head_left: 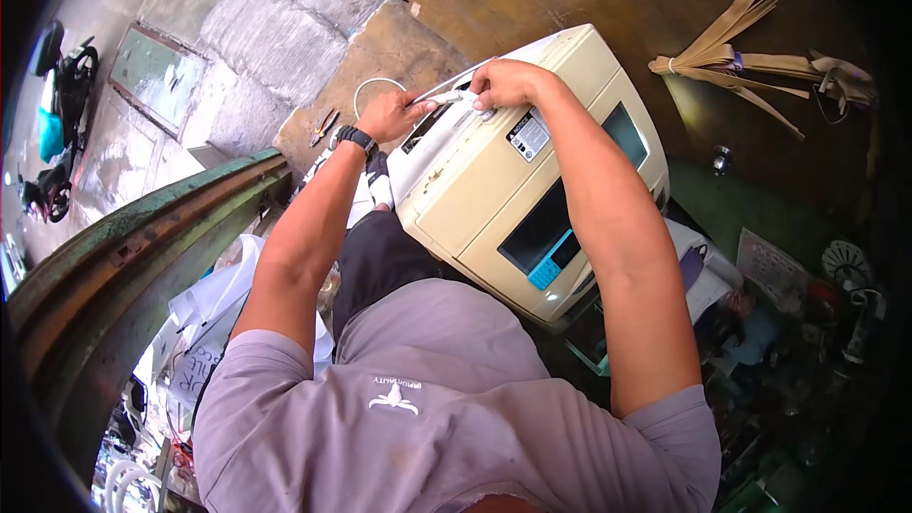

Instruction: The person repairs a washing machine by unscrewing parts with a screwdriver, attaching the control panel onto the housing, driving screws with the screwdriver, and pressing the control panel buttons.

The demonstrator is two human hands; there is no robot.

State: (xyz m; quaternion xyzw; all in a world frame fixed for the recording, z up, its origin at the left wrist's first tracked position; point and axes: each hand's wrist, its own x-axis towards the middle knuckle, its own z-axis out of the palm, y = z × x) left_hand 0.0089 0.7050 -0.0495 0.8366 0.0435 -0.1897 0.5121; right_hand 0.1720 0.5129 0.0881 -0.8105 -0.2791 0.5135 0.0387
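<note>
A cream appliance (456, 199), which looks like a top-loading washing machine, stands before me with a dark window and a rating label on its top. My left hand (389, 116) is at its far left edge, fingers closed around a white cord (372, 82) that loops outward. Close by, my right hand (502, 85) has thumb and fingers pinched on a white piece (465, 95) at the same edge. The white piece seems joined to the cord, but its exact kind is unclear. A narrow dark opening lies under the hands.
Pliers (325, 127) lie on the floor beyond my left wrist. A rusty green metal beam (161, 218) runs along the left. Tan straps (722, 57) lie on the brown surface at upper right. Clutter fills the lower right, and a motorcycle (65, 123) stands far left.
</note>
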